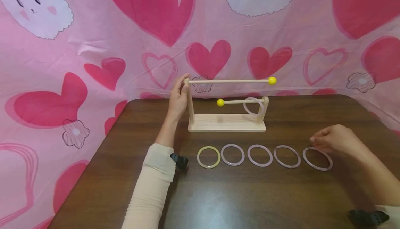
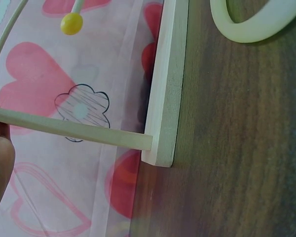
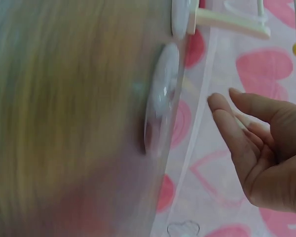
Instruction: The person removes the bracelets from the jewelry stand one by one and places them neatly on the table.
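A pale wooden stand has two rods, each tipped with a yellow ball: a long upper rod and a shorter lower rod. On the lower rod hangs a pale purple ring. My left hand grips the top of the left upright, thumb on the near side. Above the rightmost purple ring hovers my right hand. In the right wrist view, its thumb and fingers are loosely bent, a gap between the tips and nothing held.
In front of the stand, a yellow ring and several purple rings lie in a row on the dark wood table. Behind the table hangs a pink cloth with hearts. Dark wrist cameras sit at both cuffs.
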Available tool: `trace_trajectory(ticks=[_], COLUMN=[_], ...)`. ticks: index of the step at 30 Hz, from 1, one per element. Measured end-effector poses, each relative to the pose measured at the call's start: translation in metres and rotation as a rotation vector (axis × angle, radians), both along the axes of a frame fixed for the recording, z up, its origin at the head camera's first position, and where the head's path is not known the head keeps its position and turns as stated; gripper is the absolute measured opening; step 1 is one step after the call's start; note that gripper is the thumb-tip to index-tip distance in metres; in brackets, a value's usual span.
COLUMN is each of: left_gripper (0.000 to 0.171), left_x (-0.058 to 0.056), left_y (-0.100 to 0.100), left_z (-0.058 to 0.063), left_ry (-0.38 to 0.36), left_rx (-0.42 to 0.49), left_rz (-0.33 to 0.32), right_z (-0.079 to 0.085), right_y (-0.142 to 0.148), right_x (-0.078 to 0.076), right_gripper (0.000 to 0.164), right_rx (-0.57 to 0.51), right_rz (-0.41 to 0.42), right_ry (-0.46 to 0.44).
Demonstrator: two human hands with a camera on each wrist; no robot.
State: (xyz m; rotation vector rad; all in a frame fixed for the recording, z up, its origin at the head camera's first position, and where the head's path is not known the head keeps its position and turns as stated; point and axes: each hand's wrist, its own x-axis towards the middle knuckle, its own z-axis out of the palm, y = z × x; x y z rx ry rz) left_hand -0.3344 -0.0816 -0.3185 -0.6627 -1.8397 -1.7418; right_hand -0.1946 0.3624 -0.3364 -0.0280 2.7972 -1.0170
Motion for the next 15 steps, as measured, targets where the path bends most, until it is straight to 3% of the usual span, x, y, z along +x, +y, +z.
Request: trace_trajectory(ticks=[7,11,15], left_gripper=[0.036,0.037,0.037], left_x=[0.003,0.003,-0.001], left_y=[0.001,0.000,0.000], left_z=[0.003,0.003,0.000], left_ry=[-0.007,-0.014,-0.014], left_rx=[-0.003,-0.005,0.010], left_rz=[0.002,0.002,-0.011], right_z=[0.004,0.005,0.005], right_y=[-0.022,-0.034,-0.047], right_x=[-0.001,-0.006,-0.011], right_gripper=[0.045,0.043,0.042], right_rx=[0.100,0.106,0.080], right_rz=[-0.123,-0.184,-0.179], right_ry=[0.233,0.360,0.439])
